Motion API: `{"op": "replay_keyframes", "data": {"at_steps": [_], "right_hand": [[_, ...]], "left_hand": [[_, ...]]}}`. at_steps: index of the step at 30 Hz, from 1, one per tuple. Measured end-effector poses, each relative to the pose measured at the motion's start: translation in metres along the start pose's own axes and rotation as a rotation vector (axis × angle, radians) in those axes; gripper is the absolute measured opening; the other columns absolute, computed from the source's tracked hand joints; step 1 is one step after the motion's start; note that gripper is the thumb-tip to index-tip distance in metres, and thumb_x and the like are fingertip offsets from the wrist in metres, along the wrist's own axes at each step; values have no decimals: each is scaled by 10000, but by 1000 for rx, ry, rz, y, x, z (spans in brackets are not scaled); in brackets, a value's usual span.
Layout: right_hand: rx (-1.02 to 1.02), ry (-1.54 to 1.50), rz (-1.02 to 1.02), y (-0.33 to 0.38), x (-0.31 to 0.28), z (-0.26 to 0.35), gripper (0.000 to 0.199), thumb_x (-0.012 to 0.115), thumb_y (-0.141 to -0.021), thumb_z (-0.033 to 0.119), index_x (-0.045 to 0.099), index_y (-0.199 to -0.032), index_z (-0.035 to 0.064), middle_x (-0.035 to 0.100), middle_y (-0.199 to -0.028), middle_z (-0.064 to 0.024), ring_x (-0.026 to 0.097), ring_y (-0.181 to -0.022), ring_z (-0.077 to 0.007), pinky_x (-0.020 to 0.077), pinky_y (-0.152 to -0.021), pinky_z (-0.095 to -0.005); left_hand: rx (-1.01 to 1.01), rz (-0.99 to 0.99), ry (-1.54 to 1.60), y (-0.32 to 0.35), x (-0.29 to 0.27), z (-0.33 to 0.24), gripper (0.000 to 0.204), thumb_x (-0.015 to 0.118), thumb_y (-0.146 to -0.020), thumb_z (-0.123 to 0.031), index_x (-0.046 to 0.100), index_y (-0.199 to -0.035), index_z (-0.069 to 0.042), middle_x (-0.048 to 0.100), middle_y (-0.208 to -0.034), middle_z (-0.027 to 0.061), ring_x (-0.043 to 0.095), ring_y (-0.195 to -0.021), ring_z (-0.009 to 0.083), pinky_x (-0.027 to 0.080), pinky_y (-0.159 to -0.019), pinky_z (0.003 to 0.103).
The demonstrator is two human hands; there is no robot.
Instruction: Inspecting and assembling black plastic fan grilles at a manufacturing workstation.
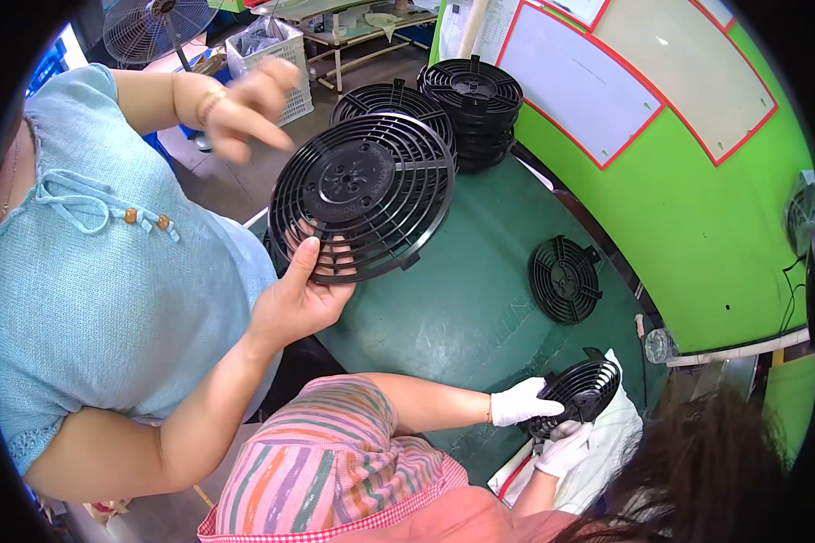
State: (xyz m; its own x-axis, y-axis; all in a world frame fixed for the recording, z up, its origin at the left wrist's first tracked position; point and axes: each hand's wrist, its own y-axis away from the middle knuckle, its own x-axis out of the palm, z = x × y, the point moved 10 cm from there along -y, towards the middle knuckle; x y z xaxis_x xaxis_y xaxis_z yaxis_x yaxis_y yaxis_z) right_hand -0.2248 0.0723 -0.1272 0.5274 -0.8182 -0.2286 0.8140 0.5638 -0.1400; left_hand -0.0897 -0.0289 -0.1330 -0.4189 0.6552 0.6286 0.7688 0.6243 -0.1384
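My left hand (519,403), in a white glove, is closed on the left edge of a small black round fan grille (587,387), tilted up over a white cloth (620,418). Below it my right hand (563,449), also gloved, has its fingers bent against the grille's near edge; whether they hold a thin tool too cannot be made out. A similar black grille (563,279) lies on the green table (407,317) ahead. At my left, a co-worker in a light blue knit top (136,299) holds up a larger black grille (362,195); that person's other hand (249,109) is blurred above it.
Stacked black grilles (473,90) stand at the table's far end. A green wall with red-framed boards (589,86) runs along the right. A clear round container (659,346) sits by the right edge. Beyond are a standing fan (158,27) and a white crate (272,68). Dark hair (697,471) covers the lower right.
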Motion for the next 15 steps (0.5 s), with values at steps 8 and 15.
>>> {"op": "replay_keyframes", "data": {"at_steps": [8, 15], "right_hand": [[-747, 672, -114, 28, 27, 97, 347, 458, -1005, 207, 477, -719, 11, 495, -649, -60, 460, -587, -178, 396, -573, -348], [61, 311, 322, -24, 18, 47, 342, 458, -1006, 243, 478, -711, 71, 512, -570, -58, 470, -472, -185, 380, -445, -309]], "left_hand": [[-60, -60, -15, -1, -7, 2, 334, 684, -875, -213, 649, -1126, 5, 675, -966, 22, 567, -843, 87, 500, -762, 288], [39, 18, -26, 3, -5, -19, 415, 707, -847, -221, 615, -1180, 10, 676, -1027, 46, 583, -904, 103, 501, -842, 299]]}}
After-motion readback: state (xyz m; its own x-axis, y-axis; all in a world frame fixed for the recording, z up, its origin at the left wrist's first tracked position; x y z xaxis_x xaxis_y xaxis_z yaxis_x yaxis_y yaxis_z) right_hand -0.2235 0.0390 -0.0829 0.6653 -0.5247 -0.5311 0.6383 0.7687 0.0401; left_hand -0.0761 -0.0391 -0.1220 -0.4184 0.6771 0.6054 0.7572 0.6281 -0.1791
